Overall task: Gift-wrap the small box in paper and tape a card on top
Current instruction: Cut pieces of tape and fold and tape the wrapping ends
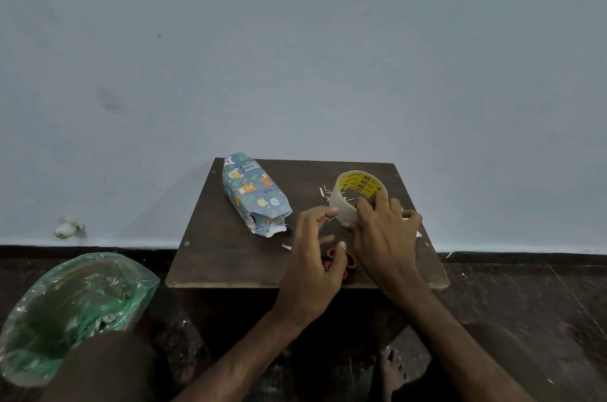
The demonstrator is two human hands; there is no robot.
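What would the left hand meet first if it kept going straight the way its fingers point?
Most likely the tape roll: the left hand aims up and right at the roll's near side, which the right hand grips. Depth is unclear from one view.

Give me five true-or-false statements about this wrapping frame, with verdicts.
1. The right hand grips the tape roll. True.
2. The wrapped box lies on the floor. False: it lies on the table.
3. The paper at the box's near end is loose, not sealed flat. True.
4. The scissors have blue handles. False: they are red, partly under the left hand.
5. A bin lined with a green bag stands left of the table. True.
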